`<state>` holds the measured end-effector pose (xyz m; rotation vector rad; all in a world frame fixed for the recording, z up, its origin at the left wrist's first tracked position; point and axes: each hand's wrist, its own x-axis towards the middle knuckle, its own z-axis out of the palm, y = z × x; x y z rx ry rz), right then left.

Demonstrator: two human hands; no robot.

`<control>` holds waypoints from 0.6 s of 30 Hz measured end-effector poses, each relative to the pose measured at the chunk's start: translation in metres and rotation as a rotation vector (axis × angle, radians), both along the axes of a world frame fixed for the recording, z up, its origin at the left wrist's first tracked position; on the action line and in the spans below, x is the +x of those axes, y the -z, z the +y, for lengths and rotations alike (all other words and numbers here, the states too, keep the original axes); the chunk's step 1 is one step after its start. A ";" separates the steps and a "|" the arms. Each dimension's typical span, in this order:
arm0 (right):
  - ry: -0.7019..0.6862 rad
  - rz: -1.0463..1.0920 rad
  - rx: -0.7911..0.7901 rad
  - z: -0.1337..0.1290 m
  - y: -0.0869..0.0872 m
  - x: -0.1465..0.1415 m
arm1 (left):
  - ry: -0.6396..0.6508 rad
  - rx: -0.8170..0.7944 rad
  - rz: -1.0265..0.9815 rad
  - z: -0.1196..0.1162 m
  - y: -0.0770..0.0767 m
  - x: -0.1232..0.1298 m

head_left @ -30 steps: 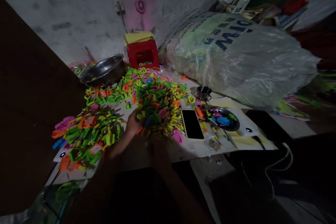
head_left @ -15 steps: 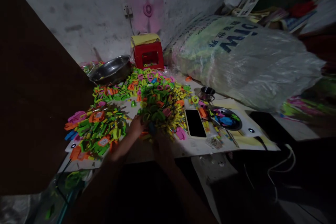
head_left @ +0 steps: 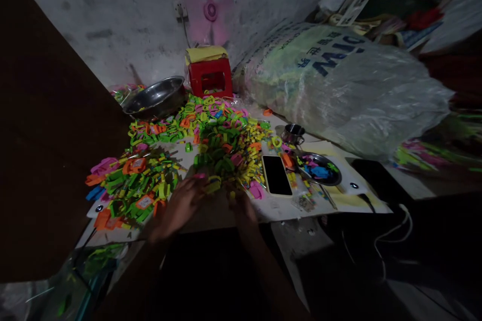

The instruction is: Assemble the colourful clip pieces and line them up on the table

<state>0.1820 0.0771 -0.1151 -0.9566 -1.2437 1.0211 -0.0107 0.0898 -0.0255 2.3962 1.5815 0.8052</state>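
Observation:
In the dim light my left hand [head_left: 184, 204] is at the front edge of the table, fingers bent around a yellow-green loop-shaped plastic piece [head_left: 213, 185]. A small pink piece [head_left: 200, 176] shows at its fingertips. My right hand [head_left: 244, 209] is a little to the right, deep in shadow, with its fingers pinched at a small yellow piece [head_left: 232, 194]. Just beyond both hands lies a heap of green plastic pieces [head_left: 222, 148], mixed with some pink and orange ones. Small yellow stick-like parts [head_left: 250, 163] spread along its right side.
A phone [head_left: 276, 175] lies to the right, near a metal plate [head_left: 337, 178] of coloured pieces and a metal cup [head_left: 293, 134]. Another pile [head_left: 124, 185] is on the left. Behind are a steel basin [head_left: 158, 98], a red stool [head_left: 211, 77] and a large plastic sack [head_left: 350, 95].
Both hands have drawn back from the heap toward the table edge and moved apart. The yellow-green loop now shows at my left fingers, the yellow piece at my right. The view has shifted slightly.

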 end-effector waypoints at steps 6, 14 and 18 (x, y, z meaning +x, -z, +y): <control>-0.296 0.250 -0.259 -0.017 -0.032 -0.004 | -0.036 0.088 0.064 -0.060 0.019 0.001; -0.377 0.324 -0.329 -0.030 -0.059 0.000 | -0.111 -0.102 -0.445 -0.083 0.024 0.019; -0.455 0.194 -0.280 -0.032 -0.062 0.004 | -0.153 -0.448 -0.650 -0.079 0.025 0.017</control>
